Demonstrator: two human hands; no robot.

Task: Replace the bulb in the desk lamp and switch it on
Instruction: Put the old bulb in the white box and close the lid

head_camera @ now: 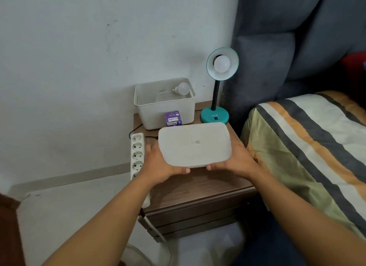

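Nightstand (198,186) beside bed (307,147); left hand (160,166), right hand (237,160) grip lid (195,145) above it.

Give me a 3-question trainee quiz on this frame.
1. True or false: the white lid sits closed on the white bin.
2. Where is the loose bulb? A) inside the bin B) on the bed C) on the power strip
3. What colour is the desk lamp?

Key
1. False: the left hand and right hand hold it above the nightstand.
2. A
3. Teal, with a bulb in its shade.
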